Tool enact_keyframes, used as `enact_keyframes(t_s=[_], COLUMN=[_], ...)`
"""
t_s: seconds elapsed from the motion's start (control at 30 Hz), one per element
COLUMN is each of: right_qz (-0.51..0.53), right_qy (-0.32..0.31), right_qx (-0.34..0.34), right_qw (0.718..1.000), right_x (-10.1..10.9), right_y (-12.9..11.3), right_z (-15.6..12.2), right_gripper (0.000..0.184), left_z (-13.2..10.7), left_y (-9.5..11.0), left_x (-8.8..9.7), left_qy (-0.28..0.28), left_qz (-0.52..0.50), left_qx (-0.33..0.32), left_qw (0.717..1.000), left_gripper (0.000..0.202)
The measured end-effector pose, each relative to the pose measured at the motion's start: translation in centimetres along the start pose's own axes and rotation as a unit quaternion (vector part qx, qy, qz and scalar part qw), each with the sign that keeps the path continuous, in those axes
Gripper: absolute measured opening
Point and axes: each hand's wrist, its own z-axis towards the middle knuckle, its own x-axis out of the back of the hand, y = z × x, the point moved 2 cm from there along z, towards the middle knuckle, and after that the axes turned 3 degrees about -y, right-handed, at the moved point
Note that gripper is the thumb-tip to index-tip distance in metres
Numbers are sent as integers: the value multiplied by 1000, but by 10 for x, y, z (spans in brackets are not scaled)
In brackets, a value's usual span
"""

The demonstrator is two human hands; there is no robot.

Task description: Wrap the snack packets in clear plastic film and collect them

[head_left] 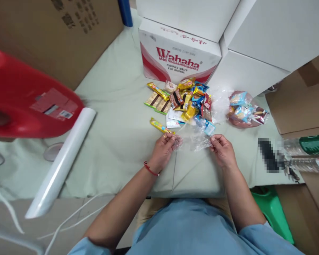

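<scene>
A clear plastic bag [190, 139] is stretched between my two hands, low over the cloth. My left hand [163, 148] pinches its left edge, and my right hand [223, 150] pinches the right edge. Just beyond lies a pile of wrapped snacks [186, 102] in yellow, brown, blue and red packets. One yellow snack packet [159, 124] lies apart from the pile, close to my left fingertips. White packets [175, 115] are partly under the others. Whether anything is inside the bag I cannot make out.
Behind the pile stands a Wahaha water carton [180, 53]. To the right sits a round tray with wrapped snacks [246, 109], beside more clear plastic [220, 104]. Bottles [308, 145] and keys [291, 173] lie far right. A white roll [61, 163] and red container [29, 95] are left.
</scene>
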Motion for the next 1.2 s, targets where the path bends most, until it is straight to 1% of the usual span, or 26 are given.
enact_keyframes(t_s=[0.2, 0.33, 0.47, 0.53, 0.6, 0.67, 0.7, 0.73, 0.77, 0.83, 0.9, 0.93, 0.97, 1.03, 1.07, 1.1, 1.13, 1.2], right_qz=[13, 24, 9, -42, -138, -234, -266, -288, -305, -341, -378, -389, -396, -396, -392, -387, -380, -366], right_qy=[81, 143, 186, 190, 204, 222, 220, 204, 172, 78, -19, -66, -112, -181, -197, -198, -183, -130], right_qx=[1, 1, 9, 1, 13, 63, 97, 130, 160, 210, 232, 222, 198, 135, 114, 109, 124, 195], right_qw=[997, 989, 983, 981, 969, 944, 933, 926, 923, 913, 896, 891, 890, 890, 891, 894, 898, 901], right_x=[28, 57, 90, 103, 111, 114, 111, 107, 99, 79, 57, 46, 37, 25, 23, 22, 23, 29], right_y=[-6, -3, 9, 17, 20, 15, 9, 3, -4, -16, -20, -19, -17, -10, -7, -6, -8, -17], right_z=[-12, -29, -45, -47, -46, -40, -35, -29, -22, -3, 19, 31, 42, 60, 65, 68, 67, 55], right_gripper=[39, 40, 41, 42, 44, 45, 44, 45, 46, 53, 60, 59, 53, 35, 27, 20, 16, 14], left_z=[-2, 1, 2, 1, 0, -2, -3, -4, -5, -6, -8, -8, -8, -9, -9, -9, -8, -7], left_y=[7, 11, 9, 8, 7, 5, 5, 4, 3, 2, 2, 2, 2, 2, 2, 2, 2, 1], left_x=[2, -1, -2, -2, -2, -2, -2, -1, -1, 0, 0, 0, 0, 1, 1, 2, 2, 4], left_qy=[28, 44, 37, 26, 3, -21, -29, -33, -35, -32, -22, -16, -11, -7, -7, -7, -6, -6], left_qz=[-23, -24, 14, 55, 110, 172, 198, 218, 228, 228, 219, 219, 221, 230, 236, 240, 243, 244], left_qx=[14, 18, 22, 26, 19, -3, -17, -29, -38, -47, -54, -58, -62, -67, -67, -67, -66, -63], left_qw=[999, 999, 999, 998, 994, 985, 980, 975, 972, 972, 974, 974, 973, 971, 969, 968, 968, 968], left_gripper=[38, 39, 41, 42, 39, 34, 32, 31, 32, 33, 36, 37, 38, 38, 38, 38, 38, 40])
